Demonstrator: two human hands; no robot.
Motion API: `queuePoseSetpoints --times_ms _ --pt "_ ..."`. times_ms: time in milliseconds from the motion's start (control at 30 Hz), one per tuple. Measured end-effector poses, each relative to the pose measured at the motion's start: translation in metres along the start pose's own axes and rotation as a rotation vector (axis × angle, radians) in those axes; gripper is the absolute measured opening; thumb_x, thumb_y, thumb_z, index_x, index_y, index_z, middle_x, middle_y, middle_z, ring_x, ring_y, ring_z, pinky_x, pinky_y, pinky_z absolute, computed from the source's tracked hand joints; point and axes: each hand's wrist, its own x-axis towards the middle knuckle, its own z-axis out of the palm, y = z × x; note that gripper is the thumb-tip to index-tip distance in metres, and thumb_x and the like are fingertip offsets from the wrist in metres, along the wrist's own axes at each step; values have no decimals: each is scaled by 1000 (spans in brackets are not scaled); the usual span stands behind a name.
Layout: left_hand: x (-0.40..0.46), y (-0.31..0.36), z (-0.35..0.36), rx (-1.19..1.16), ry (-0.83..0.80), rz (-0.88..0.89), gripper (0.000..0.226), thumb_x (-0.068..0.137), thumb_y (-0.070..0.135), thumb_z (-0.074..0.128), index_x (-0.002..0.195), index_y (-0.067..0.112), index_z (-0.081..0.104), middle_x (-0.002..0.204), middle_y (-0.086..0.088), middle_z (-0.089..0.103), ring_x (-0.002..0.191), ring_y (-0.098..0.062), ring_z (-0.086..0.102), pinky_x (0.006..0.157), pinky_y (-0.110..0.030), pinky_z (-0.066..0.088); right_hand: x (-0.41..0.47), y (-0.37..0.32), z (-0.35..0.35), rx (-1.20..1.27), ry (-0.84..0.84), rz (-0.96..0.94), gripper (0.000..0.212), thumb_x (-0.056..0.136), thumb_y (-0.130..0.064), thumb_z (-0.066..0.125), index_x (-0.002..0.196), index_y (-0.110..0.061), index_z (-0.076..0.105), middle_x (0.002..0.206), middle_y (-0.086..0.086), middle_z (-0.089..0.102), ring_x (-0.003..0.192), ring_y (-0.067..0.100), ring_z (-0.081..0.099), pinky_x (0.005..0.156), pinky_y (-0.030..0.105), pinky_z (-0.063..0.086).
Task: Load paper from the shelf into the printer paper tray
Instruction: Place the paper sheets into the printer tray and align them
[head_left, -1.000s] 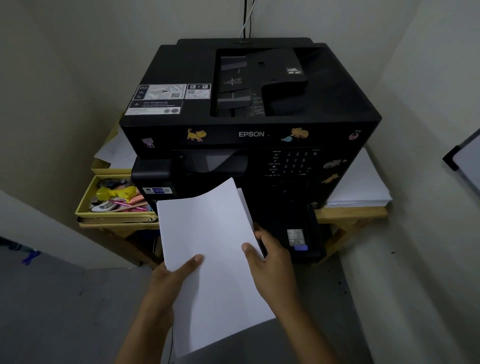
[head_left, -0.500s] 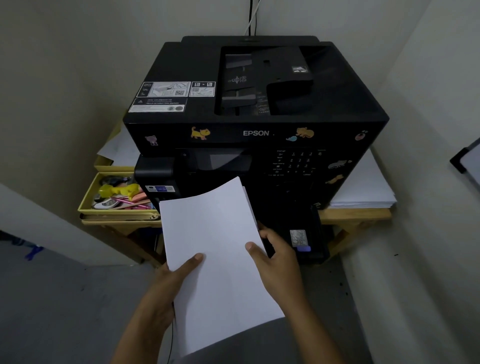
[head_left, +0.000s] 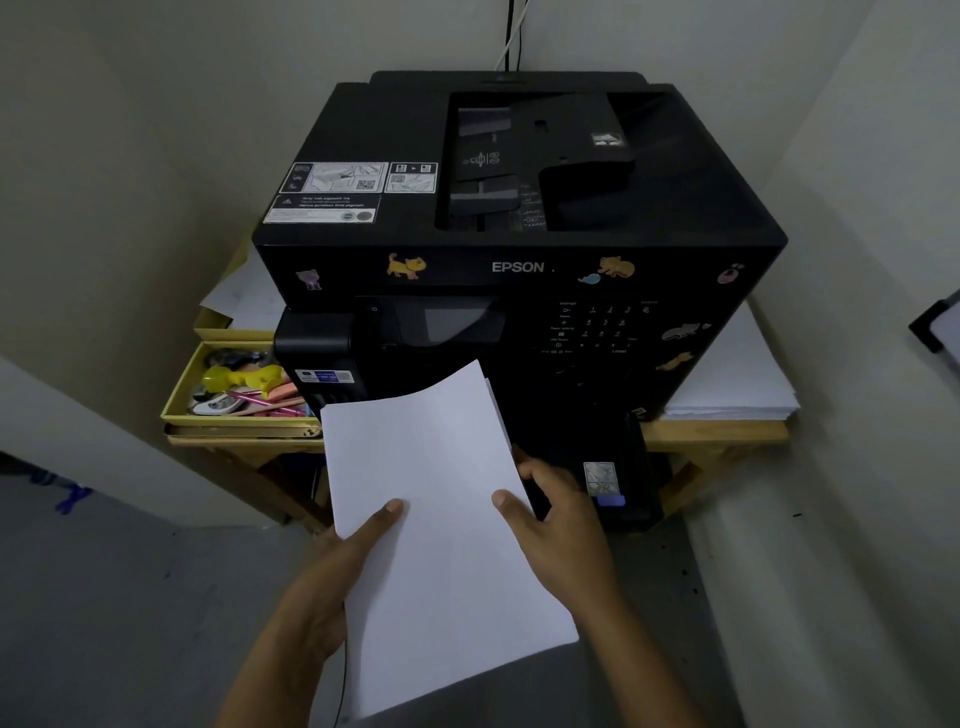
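A thin sheaf of white paper (head_left: 436, 499) is held in front of the black Epson printer (head_left: 519, 218). My left hand (head_left: 332, 577) grips its left edge, thumb on top. My right hand (head_left: 561, 525) grips the right edge, thumb on the sheet and fingers curled underneath. The paper's far end bends upward close to the printer's front. The pulled-out black paper tray (head_left: 618, 493) juts from the printer's lower front, just right of my right hand and partly hidden by the paper.
The printer sits on a wooden shelf (head_left: 717, 431). A stack of white paper (head_left: 737, 384) lies to its right. A yellow tray (head_left: 228, 415) of stationery and loose sheets are at the left. Walls close in on both sides.
The view has shifted a little; both hands and the paper stay almost in place before the printer's front, with the grip the same.
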Motion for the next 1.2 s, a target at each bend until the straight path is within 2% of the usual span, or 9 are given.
queuePoseSetpoints --times_ms 67,133,233,300,467,600,767,933,1200 --pt "0 0 0 -31 5 -26 56 81 46 83 127 20 63 116 -19 75 105 -45 71 95 -64 57 1 -2 0 11 40 -47 16 97 -33 77 110 -27 70 142 -15 53 133 5 54 105 23 49" --pt "-1 1 1 -71 1 -41 52 84 48 79 126 21 64 117 -19 74 106 -45 70 96 -64 57 0 -1 2 20 80 -76 13 97 -29 79 104 -27 69 139 -16 49 133 8 52 104 27 51" --pt "-2 2 2 -103 0 -49 52 86 53 74 125 22 62 118 -20 73 107 -45 69 96 -62 56 -2 -1 2 63 24 -10 20 100 -42 72 117 -32 67 130 -12 62 123 9 60 102 39 57" --pt "-2 1 2 -103 -1 -55 59 82 61 72 127 23 62 120 -20 73 108 -45 70 99 -65 54 -3 -3 0 112 -25 15 26 104 -45 66 127 -33 65 128 -13 70 121 6 66 102 39 59" --pt "-2 1 -2 -159 6 -100 71 82 74 63 135 28 61 119 -14 78 108 -41 74 99 -60 56 0 -13 -13 217 -62 39 15 109 -25 63 124 -26 65 119 -16 75 115 2 70 94 18 55" --pt "-2 -3 -3 -119 48 -90 94 67 83 68 142 28 55 129 -13 72 115 -42 68 106 -65 50 3 -13 -21 270 -46 105 17 107 -26 65 125 -27 66 120 -16 77 114 3 73 97 28 60" --pt "-6 -7 -4 -15 56 5 103 53 78 85 138 28 58 125 -8 75 113 -40 70 102 -63 53 4 -16 -35 294 -66 148 17 107 -24 65 123 -28 64 115 -25 77 109 -1 73 83 18 61" --pt "-6 -9 -11 30 9 66 88 56 65 93 132 28 66 119 -3 79 109 -35 75 99 -59 57 2 -21 -45 306 -102 219 17 107 -25 65 123 -28 66 118 -16 79 110 6 76 94 33 62" --pt "-8 -12 -11 53 -29 61 80 57 57 92 125 18 73 111 -6 82 102 -34 78 97 -58 58 -21 -28 -56 414 -190 356 29 107 -40 62 136 -46 60 126 -22 75 115 5 74 102 41 61"
